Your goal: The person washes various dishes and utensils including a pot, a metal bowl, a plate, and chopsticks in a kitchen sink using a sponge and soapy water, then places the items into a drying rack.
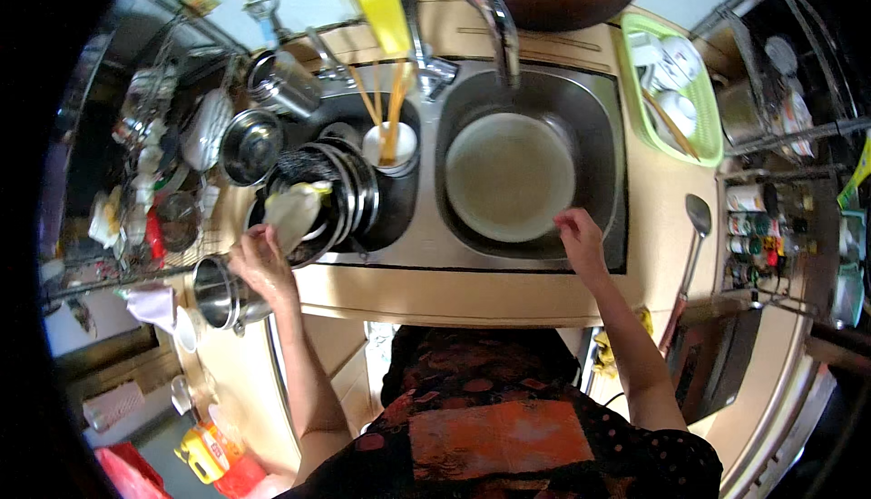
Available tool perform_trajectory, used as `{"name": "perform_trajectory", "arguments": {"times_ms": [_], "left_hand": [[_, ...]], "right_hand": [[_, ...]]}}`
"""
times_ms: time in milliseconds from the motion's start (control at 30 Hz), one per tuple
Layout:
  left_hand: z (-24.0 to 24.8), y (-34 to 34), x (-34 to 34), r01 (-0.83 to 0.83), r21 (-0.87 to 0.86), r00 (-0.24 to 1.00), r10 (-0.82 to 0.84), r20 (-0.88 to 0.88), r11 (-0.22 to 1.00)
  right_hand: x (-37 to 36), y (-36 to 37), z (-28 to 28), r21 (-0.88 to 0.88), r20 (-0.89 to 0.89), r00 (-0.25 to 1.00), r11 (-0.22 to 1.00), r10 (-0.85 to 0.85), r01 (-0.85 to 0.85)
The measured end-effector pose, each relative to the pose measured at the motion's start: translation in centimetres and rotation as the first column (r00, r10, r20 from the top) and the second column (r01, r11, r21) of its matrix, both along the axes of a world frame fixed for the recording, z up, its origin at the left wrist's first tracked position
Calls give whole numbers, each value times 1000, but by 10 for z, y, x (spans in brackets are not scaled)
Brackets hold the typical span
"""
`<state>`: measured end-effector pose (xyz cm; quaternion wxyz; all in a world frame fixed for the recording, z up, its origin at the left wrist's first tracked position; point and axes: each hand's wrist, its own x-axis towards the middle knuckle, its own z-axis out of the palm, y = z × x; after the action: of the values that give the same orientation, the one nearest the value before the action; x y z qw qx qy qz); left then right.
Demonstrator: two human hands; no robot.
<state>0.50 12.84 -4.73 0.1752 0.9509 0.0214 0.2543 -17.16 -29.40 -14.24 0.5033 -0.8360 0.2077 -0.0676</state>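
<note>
So the left hand (261,263) is sitting left of centre, its fingertips up against the lower-left end of a pale, flattish thing (293,216). Looks like a light pinch, but honestly I can't tell whether they're gripping or just touching. That thing is lying up and to the right of the hand, its long axis running lower left to upper right, over the stack of pans and bowls (349,181) in the left sink. The left hand is clearly the nearer one.

The right hand (585,243) is hanging by the lower-right rim of a round pale vessel (510,177) in the right sink, fingers loosely bunched. I'm not seeing anything in them, and can't tell if they're touching the rim.

Room-wise, the left side is looking tight: a steel pot (216,290) is crowding the wrist, a steel bowl (251,147) is sitting above the stack, and a white cup (406,147) of chopsticks (395,113) is standing upper right of it. The worktop (662,190) is giving more space between the right sink and the spatula (697,215).
</note>
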Motion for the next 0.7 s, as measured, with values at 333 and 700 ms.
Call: {"name": "perform_trajectory", "arguments": {"times_ms": [333,700], "left_hand": [[-28,-64,1,338,156,941,-330,-72,928],[-29,-134,1,649,-83,743,-654,-143,756]], "right_hand": [[-253,11,27,-869,-268,883,492,-386,-49],[-193,-8,-11,-649,-275,906,757,-321,71]]}}
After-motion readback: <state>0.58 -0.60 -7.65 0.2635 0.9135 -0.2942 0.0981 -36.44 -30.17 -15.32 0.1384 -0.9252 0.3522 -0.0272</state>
